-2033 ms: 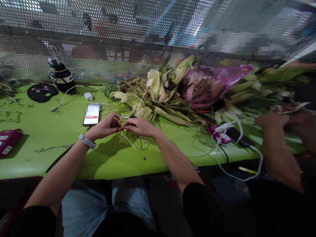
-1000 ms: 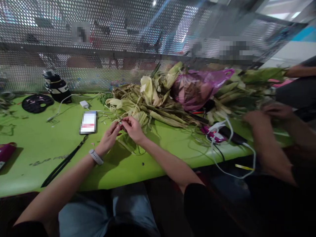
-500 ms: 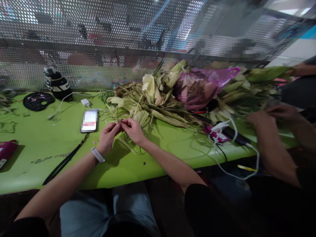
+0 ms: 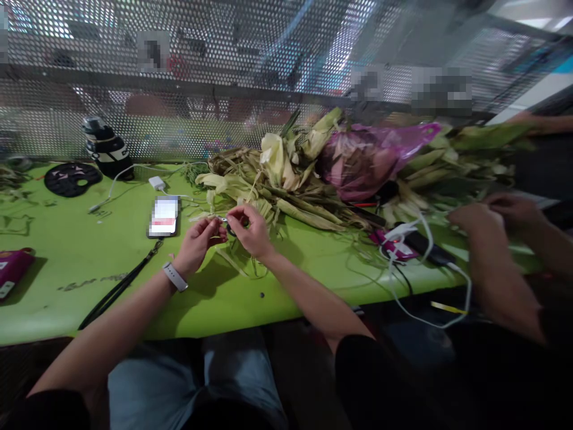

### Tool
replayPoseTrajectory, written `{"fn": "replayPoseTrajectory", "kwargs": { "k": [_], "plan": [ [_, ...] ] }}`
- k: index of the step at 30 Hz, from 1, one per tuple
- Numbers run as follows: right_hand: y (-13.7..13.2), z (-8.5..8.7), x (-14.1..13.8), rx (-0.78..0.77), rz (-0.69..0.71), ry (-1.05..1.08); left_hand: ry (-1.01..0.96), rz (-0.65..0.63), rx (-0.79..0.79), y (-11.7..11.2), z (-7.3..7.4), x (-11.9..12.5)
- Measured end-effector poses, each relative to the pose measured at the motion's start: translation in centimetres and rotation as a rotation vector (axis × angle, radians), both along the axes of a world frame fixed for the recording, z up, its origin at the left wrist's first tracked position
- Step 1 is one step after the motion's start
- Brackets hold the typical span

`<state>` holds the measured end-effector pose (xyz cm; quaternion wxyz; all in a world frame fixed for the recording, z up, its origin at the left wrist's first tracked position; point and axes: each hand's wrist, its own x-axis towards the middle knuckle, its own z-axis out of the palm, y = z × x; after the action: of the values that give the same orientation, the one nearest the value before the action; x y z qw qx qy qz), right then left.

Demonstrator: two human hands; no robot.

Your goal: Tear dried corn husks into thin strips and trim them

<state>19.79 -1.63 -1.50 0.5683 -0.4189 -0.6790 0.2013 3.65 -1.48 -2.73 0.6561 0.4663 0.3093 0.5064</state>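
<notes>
Drawing back from the left hand, the right hand is now leaving a small gap where, half a second ago in the head view, the fingertips were meeting. Small scissors, or what is looking very like them, are showing in that gap, silvery at the tip and dark at the loop. That is probably meaning that the hands are no longer pinching at one shared spot and the tool is being freed to work.

Right-hand fingers are curling round the scissors' loop, seemingly gripping it; the left thumb and forefinger are bending close together, but whether they are holding a strand I am not able to make out. The scissors are hanging between the hands, in front of the corn-husk heap.

Counting along the green table: one black bottle is standing at the back, with one black eye mask lying beside it; one phone, one white plug, one black lanyard and one magenta box are lying on the left side; one purple plastic bag is resting against the husks, which are overlapping too much for counting. Two co-worker's hands are working at the right.
</notes>
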Motion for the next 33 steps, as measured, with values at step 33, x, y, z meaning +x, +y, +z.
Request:
{"fn": "replayPoseTrajectory", "kwargs": {
  "k": [33],
  "plan": [
    [-0.2, 1.0, 0.7, 0.098, -0.038, -0.274, 0.078, -0.083, 0.092, 0.1, 0.1, -0.4]
  ]
}}
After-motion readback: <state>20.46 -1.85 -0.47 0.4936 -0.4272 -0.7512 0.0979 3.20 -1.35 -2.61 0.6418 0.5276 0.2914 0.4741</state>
